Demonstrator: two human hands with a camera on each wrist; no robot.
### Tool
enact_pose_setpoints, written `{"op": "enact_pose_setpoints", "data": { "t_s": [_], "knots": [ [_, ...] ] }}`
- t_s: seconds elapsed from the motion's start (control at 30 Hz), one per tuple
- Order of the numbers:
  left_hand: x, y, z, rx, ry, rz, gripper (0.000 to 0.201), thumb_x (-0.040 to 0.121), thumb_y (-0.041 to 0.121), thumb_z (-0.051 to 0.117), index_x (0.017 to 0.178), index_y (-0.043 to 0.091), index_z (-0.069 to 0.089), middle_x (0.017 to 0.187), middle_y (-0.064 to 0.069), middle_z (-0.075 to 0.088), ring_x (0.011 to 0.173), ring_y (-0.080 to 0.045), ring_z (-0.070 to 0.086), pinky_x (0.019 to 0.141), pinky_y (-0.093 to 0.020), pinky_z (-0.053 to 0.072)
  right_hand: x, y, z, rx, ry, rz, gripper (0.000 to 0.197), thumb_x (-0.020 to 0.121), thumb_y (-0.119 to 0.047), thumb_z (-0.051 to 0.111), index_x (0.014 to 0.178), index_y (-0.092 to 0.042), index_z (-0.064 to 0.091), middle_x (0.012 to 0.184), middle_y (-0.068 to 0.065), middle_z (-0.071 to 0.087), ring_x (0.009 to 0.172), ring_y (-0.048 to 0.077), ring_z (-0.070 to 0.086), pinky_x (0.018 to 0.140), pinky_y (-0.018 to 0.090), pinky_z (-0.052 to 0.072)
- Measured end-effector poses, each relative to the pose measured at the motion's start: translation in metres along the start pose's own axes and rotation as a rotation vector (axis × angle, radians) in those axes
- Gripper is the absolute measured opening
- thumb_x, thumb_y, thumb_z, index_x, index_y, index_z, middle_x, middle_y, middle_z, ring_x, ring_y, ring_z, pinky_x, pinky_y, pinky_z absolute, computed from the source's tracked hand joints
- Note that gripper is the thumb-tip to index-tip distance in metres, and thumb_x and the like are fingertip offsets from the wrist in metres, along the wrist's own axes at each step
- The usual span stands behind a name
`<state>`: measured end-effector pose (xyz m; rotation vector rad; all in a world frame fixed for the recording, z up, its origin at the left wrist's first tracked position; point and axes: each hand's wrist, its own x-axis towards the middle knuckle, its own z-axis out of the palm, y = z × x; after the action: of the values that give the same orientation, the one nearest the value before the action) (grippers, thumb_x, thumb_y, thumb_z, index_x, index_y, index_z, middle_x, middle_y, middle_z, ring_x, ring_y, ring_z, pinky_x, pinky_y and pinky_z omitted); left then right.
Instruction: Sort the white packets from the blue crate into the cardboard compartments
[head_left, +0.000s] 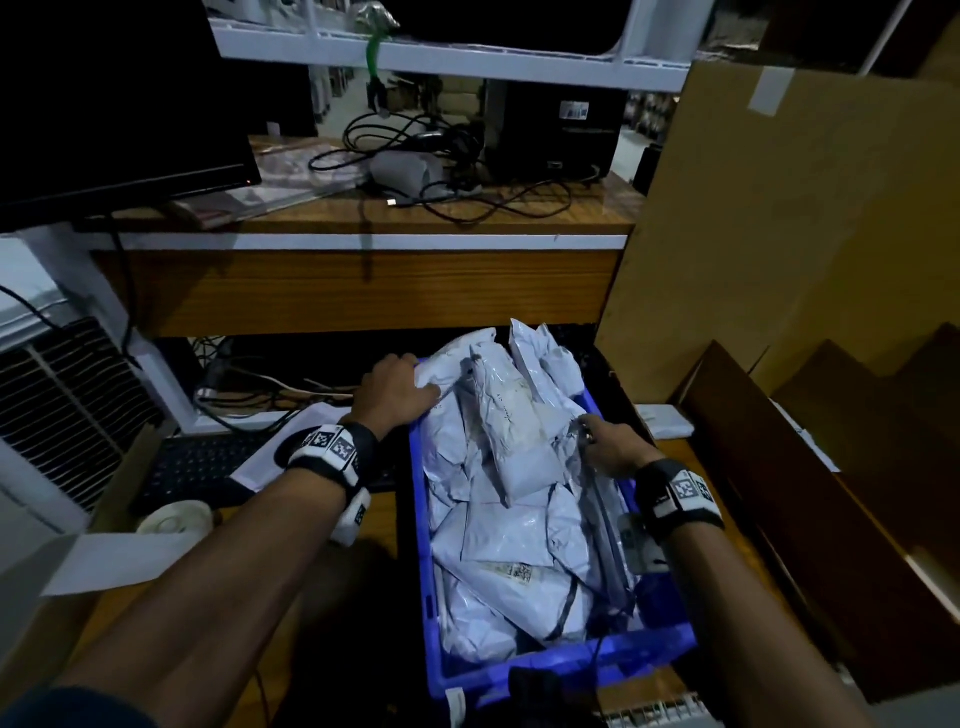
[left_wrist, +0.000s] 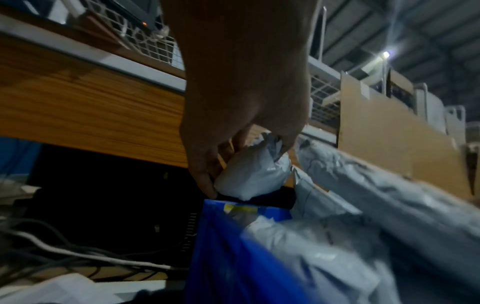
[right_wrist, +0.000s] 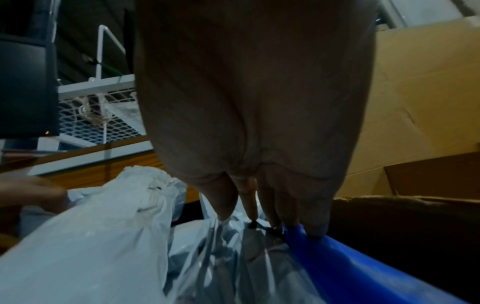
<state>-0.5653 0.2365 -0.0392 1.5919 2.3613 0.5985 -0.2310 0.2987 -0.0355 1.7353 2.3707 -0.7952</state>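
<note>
Picking step: left hand (head_left: 397, 391) pinches a white packet (left_wrist: 253, 172) at the crate (head_left: 566, 667)'s upper left; right hand (head_left: 613, 447) pinches clear wrap; next, lift toward the cardboard compartments (head_left: 810, 467).

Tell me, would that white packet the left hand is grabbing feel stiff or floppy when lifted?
Probably floppy: the white packet bulges and creases where the left hand grips it at the blue crate corner. Its glossy plastic skin may be slippery. It looks soft-filled, so likely light and not fragile.
</note>
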Motion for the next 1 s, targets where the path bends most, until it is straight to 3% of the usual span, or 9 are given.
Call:
{"op": "enact_pose_setpoints", "data": {
  "t_s": [0.17,0.23,0.33,0.43,0.5,0.63,0.73,0.87,1.0],
  "knots": [
    [-0.017,0.018,-0.018,-0.298,0.201,0.074,0.036,0.092,0.033,0.073,0.124,0.016,0.069,0.117,-0.011,0.066,0.106,-0.032,0.064,0.085,-0.035,0.048,-0.004,0.005,-0.012,0.226,0.058,-0.021,0.04,0.11,-0.04,0.046,0.142,-0.016,0.053,0.137,0.017,0.062,0.12,0.037,0.061,0.099,0.042,0.05],
    [-0.026,0.027,-0.025,-0.342,0.269,0.244,0.041,0.094,0.028,0.072,0.132,0.018,0.065,0.121,-0.007,0.061,0.108,-0.027,0.061,0.085,-0.032,0.044,-0.007,0.002,-0.018,0.317,0.167,-0.045,0.039,0.111,-0.046,0.042,0.123,-0.014,0.061,0.131,0.02,0.066,0.114,0.035,0.062,0.096,0.042,0.049],
    [-0.04,0.043,-0.034,-0.381,0.268,0.505,0.049,0.094,0.017,0.073,0.14,0.02,0.059,0.128,-0.001,0.056,0.118,-0.019,0.056,0.094,-0.03,0.042,-0.028,-0.018,-0.038,0.727,0.25,-0.063,0.073,0.103,-0.076,0.028,0.111,-0.016,0.069,0.123,0.015,0.073,0.113,0.034,0.066,0.095,0.044,0.051],
    [-0.048,0.054,-0.038,-0.328,0.286,0.631,0.054,0.088,0.001,0.069,0.137,0.017,0.058,0.13,-0.003,0.057,0.121,-0.021,0.049,0.099,-0.036,0.042,-0.044,-0.023,-0.058,1.359,-0.049,-0.073,0.103,0.086,-0.095,0.02,0.132,-0.012,0.061,0.128,0.02,0.073,0.118,0.045,0.07,0.092,0.052,0.063],
    [-0.051,0.057,-0.041,-0.312,0.31,0.685,0.059,0.081,-0.007,0.065,0.135,0.016,0.058,0.128,-0.004,0.059,0.116,-0.021,0.048,0.096,-0.039,0.042,-0.056,-0.023,-0.068,1.485,-0.195,-0.107,0.115,0.081,-0.099,0.024,0.141,-0.007,0.055,0.136,0.026,0.067,0.124,0.05,0.065,0.094,0.056,0.059],
    [-0.055,0.06,-0.039,-0.248,0.34,0.787,0.059,0.083,-0.008,0.069,0.137,0.013,0.058,0.131,-0.005,0.059,0.117,-0.025,0.052,0.097,-0.037,0.042,-0.064,-0.03,-0.069,1.433,-0.274,-0.132,0.115,0.078,-0.101,0.033,0.146,-0.01,0.055,0.138,0.024,0.066,0.127,0.049,0.063,0.092,0.063,0.06],
    [-0.057,0.063,-0.035,-0.209,0.342,0.728,0.064,0.082,-0.011,0.066,0.141,0.014,0.057,0.135,-0.005,0.058,0.12,-0.029,0.053,0.099,-0.041,0.045,-0.065,-0.036,-0.068,1.296,-0.221,-0.194,0.098,0.082,-0.096,0.043,0.144,-0.022,0.061,0.139,0.01,0.069,0.127,0.041,0.066,0.099,0.063,0.057],
    [-0.054,0.063,-0.046,-0.165,0.434,0.557,0.075,0.072,-0.014,0.058,0.14,0.017,0.057,0.136,-0.005,0.057,0.12,-0.031,0.054,0.098,-0.047,0.05,-0.066,-0.053,-0.059,0.877,-0.106,-0.334,0.04,0.101,-0.051,0.066,0.14,-0.043,0.06,0.145,-0.009,0.061,0.129,0.015,0.062,0.108,0.043,0.052],
    [-0.05,0.056,-0.056,-0.082,0.471,0.515,0.071,0.075,-0.01,0.059,0.139,0.021,0.057,0.138,-0.001,0.055,0.121,-0.029,0.052,0.094,-0.046,0.053,-0.037,-0.055,-0.032,0.244,-0.085,-0.416,0.05,0.107,-0.028,0.062,0.155,-0.032,0.049,0.156,0.001,0.051,0.143,0.018,0.05,0.107,0.033,0.047]
  ]
}}
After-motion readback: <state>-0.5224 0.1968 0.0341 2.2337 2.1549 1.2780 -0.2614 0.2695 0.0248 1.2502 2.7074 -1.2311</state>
